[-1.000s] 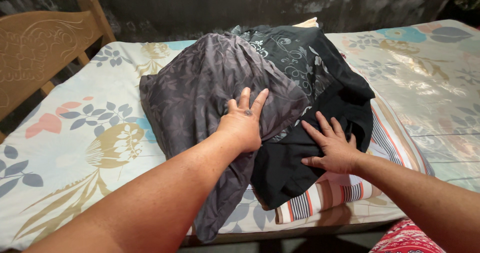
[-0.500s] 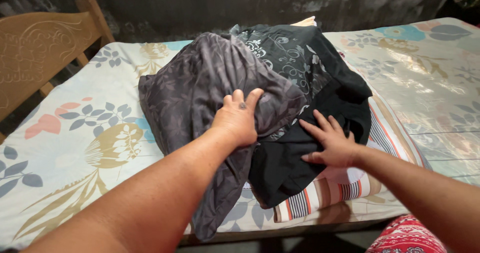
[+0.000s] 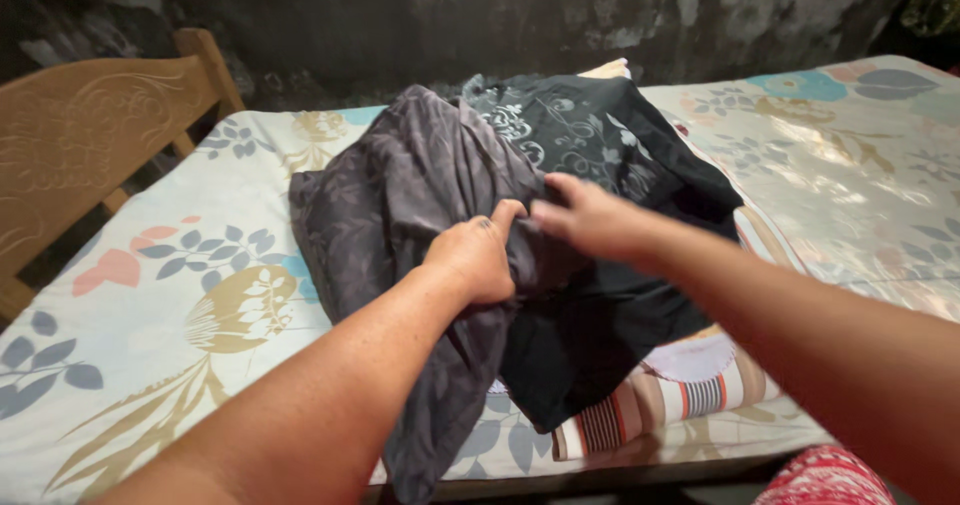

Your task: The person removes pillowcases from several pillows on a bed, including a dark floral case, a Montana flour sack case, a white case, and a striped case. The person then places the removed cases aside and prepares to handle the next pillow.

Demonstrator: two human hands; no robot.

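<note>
A pile of clothes lies on a bed with a floral sheet (image 3: 180,265). On top at the left is a grey leaf-patterned garment (image 3: 400,185), and my left hand (image 3: 478,255) is closed on a bunched fold of it. My right hand (image 3: 585,215) has reached across to the same fold, fingers together at the cloth beside my left hand; its grip is blurred. Beside the grey garment lies a black garment with a white swirl print (image 3: 590,135), and a plain black cloth (image 3: 600,335) hangs toward the front. A striped cloth (image 3: 650,405) sits underneath.
A carved wooden headboard (image 3: 90,145) stands at the left end of the bed. A dark stained wall (image 3: 500,15) runs behind it. Red patterned fabric (image 3: 825,475) shows at the bottom right corner.
My left hand went from lying flat on the grey garment to gripping a fold of it. My right hand lifted off the black cloth and moved up and left to that fold.
</note>
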